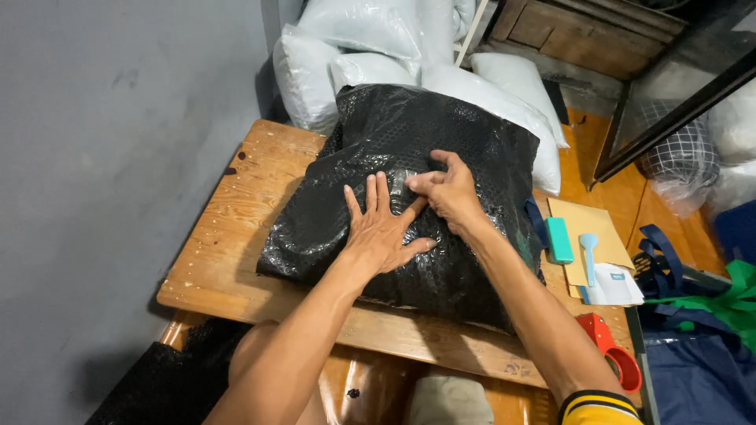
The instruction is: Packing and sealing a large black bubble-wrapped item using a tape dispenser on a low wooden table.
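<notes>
Fingers (376,197) of my left hand (382,236) lie spread and flat, palm down, pressing on the bulky black bubble-wrap parcel (394,205); they grip nothing. My right hand (449,193) sits just beside it, touching at the thumb, its fingers curled with the tips pinched down on a strip of clear shiny tape (402,182) on the parcel's top face. Whether those fingertips actually hold the tape end or only press it I cannot tell.

Nearest to me, below the table edge, I see a red tape dispenser (610,350) at the right near corner, beside my right forearm, and a heap of black bubble-wrap sheet (165,382) low on the left.

The parcel rests on the worn wooden table (220,236), filling most of its middle and reaching the far edge. To the right of the parcel, on the same table, lie a small teal rectangular block (560,239), a pale blue plastic scraper-like tool (589,253) and some brown and white paper envelopes (602,260), close together. Right of the table are dark blue bags with straps (693,346) and a green one (728,303).

Beyond the parcel, white pillows in clear plastic wrap (370,47) are stacked against the grey wall (118,118), some touching the parcel's far side. Further right stand a wooden cabinet (583,31) and a dark metal frame (669,102).
</notes>
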